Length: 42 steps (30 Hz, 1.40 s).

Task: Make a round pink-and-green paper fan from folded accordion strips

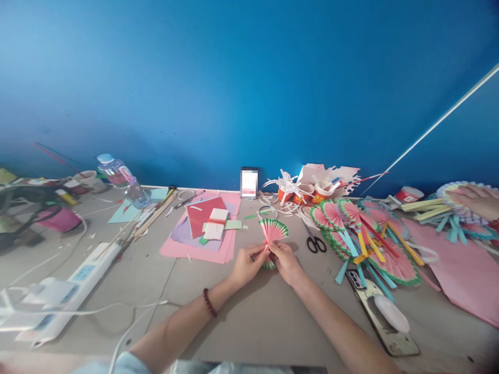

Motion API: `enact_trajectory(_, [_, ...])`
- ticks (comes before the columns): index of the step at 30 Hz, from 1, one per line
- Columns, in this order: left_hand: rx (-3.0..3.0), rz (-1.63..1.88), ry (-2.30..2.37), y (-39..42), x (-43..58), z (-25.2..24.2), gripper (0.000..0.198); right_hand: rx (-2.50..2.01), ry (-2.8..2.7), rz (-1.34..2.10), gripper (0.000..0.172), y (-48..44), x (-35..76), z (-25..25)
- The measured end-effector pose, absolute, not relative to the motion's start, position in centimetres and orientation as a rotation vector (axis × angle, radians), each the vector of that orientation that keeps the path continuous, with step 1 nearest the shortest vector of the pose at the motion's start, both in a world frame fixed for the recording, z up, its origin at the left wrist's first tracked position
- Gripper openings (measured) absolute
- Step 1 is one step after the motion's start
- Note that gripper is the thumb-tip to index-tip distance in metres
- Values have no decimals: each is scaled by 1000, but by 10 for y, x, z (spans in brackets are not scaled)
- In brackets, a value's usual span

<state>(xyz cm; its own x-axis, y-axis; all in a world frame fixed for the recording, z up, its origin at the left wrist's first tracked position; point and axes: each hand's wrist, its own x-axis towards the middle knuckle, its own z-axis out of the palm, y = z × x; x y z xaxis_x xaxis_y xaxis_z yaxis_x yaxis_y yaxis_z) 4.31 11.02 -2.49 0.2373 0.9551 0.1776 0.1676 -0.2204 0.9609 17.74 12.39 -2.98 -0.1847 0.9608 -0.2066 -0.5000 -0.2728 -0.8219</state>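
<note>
Between my two hands is a pleated paper fan, pink with a green and white edge. Its far half spreads out past my fingertips, and a green-edged part shows below them. My left hand pinches the fan's middle from the left, a beaded bracelet on that wrist. From the right, my right hand pinches the same middle, thumbs and fingertips close together. Black-handled scissors lie just right of the fan. A stack of pink paper with red and purple sheets and a white bundle lies to the left.
Finished-looking pleated fans with coloured strips pile up at right, beside a phone bearing a white mouse-like object. Paper cups stand along the wall. On the left are a tilted bottle and a power strip with cables. Another person's hand is far right.
</note>
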Motion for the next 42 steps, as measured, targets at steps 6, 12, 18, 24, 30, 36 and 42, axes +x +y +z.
enact_trajectory(6, [1400,1060,985,110,41,-20,45,-827,-808,1759,28,124,182,-29])
enact_trajectory(12, [1261,1031,929,109,39,-14,52,-828,-939,1772,24,125,187,-28])
enact_trajectory(18, [1096,983,783,111,38,-17,43,-797,-959,1834,25,125,185,-24])
enact_trajectory(24, [1019,909,709,111,36,-18,37,-762,-925,1929,28,125,185,-21])
enact_trajectory(30, [963,825,622,111,37,-13,39,-755,-908,1925,31,124,188,-22])
enact_trajectory(36, [962,845,626,112,37,-11,40,-782,-858,1898,31,124,187,-18])
enact_trajectory(42, [1023,946,803,115,35,-17,40,-859,-796,1726,28,127,184,-18])
